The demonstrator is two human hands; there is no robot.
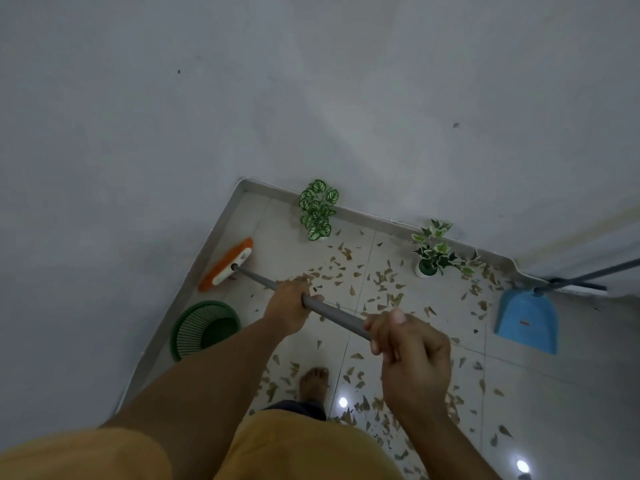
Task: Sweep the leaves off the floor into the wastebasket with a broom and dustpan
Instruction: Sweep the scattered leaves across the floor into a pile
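Tiled floor (433, 306) w/ dry leaves (384, 282) scattered, both hands on broom.
Green wastebasket (204, 329) by left wall, blue dustpan (528, 318) at right; orange broom (227, 264) head near corner; left hand (289, 308) & right hand (412, 351) wrapped round its handle.

Glossy tiled floor (433, 306); blue plastic dustpan (526, 318).

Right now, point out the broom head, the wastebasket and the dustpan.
broom head (227, 264), head view, on its orange top
wastebasket (194, 329), head view, on its green slatted wall
dustpan (528, 318), head view, on its blue tray
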